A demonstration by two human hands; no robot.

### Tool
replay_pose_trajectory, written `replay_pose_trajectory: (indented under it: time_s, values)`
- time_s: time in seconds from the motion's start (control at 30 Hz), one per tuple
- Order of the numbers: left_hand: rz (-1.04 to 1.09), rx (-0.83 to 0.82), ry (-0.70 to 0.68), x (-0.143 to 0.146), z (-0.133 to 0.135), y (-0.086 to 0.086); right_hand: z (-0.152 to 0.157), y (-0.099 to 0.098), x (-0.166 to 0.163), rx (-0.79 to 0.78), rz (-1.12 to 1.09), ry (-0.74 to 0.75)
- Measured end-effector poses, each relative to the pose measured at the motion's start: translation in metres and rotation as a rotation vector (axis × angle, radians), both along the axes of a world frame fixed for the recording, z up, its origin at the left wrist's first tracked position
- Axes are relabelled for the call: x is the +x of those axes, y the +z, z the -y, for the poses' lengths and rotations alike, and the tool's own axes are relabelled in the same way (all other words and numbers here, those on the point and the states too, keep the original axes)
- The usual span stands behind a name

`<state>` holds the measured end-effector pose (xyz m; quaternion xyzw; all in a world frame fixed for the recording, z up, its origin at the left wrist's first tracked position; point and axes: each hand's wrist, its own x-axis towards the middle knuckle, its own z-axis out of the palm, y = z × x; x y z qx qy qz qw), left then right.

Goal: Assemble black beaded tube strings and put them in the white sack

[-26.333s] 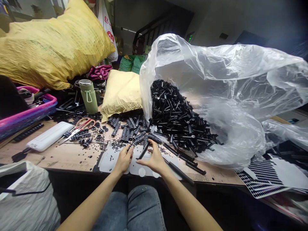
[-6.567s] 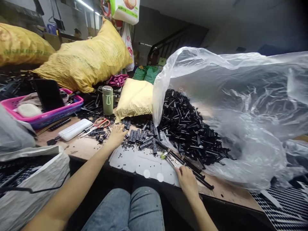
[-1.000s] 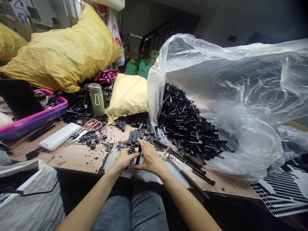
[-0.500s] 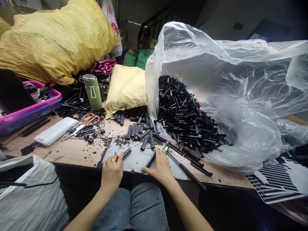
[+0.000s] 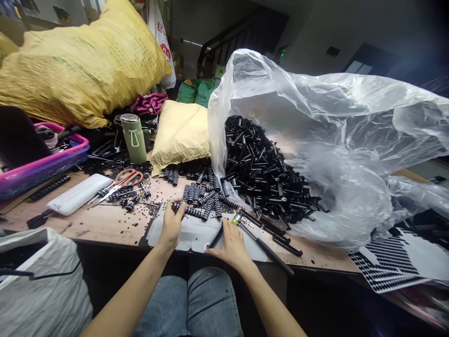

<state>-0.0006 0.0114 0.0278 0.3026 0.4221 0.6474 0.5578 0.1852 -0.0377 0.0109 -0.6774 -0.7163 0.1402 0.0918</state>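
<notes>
My left hand (image 5: pixel 171 224) reaches over a white sheet (image 5: pixel 196 234) at the table's front edge. Its fingers pinch a short black beaded piece (image 5: pixel 178 206) at the near side of a row of similar beaded pieces (image 5: pixel 201 196). My right hand (image 5: pixel 232 243) rests on the sheet with fingers closed around a thin black rod (image 5: pixel 214 236). A tool with a yellow-green tip (image 5: pixel 234 221) lies just beyond it. A heap of black tubes (image 5: pixel 263 173) spills from a big clear plastic bag (image 5: pixel 315 140) on the right.
Red-handled scissors (image 5: pixel 122 180), a white power bank (image 5: pixel 79 200), a green bottle (image 5: pixel 133 139) and a pink basket (image 5: pixel 42 164) sit to the left. Yellow sacks (image 5: pixel 80 70) stand behind. Small black beads scatter over the wooden table (image 5: pixel 105 224). Patterned sheets (image 5: pixel 389 262) lie at the right.
My left hand has moved forward from the sheet's near edge to the beaded pieces and pinched one. My right hand stays on the sheet with the rod.
</notes>
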Motion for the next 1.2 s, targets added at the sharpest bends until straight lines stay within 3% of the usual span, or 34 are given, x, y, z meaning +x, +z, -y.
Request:
replay_pose_trajectory:
  time_s: [0.2, 0.3, 0.5, 0.7, 0.9, 1.2]
  values:
    - [0.347, -0.136, -0.057, -0.007, -0.001, 0.007, 0.004, -0.001, -0.002, 0.044, -0.079, 0.071]
    - [0.42, -0.208, -0.124, -0.009, 0.004, 0.007, 0.006, 0.005, -0.007, 0.117, -0.169, 0.136]
    - [0.148, -0.12, -0.221, -0.005, 0.012, 0.014, 0.005, 0.035, -0.022, 0.196, -0.329, 0.341]
    - [0.001, -0.166, -0.324, 0.0, 0.013, 0.026, -0.007, 0.055, -0.041, 0.296, -0.433, 0.489]
    - [0.028, -0.19, -0.285, 0.007, 0.013, 0.026, -0.013, 0.055, -0.052, 0.261, -0.512, 0.577]
    - [-0.001, -0.342, -0.355, 0.012, 0.012, 0.022, -0.013, 0.045, -0.051, 0.104, -0.583, 0.47]
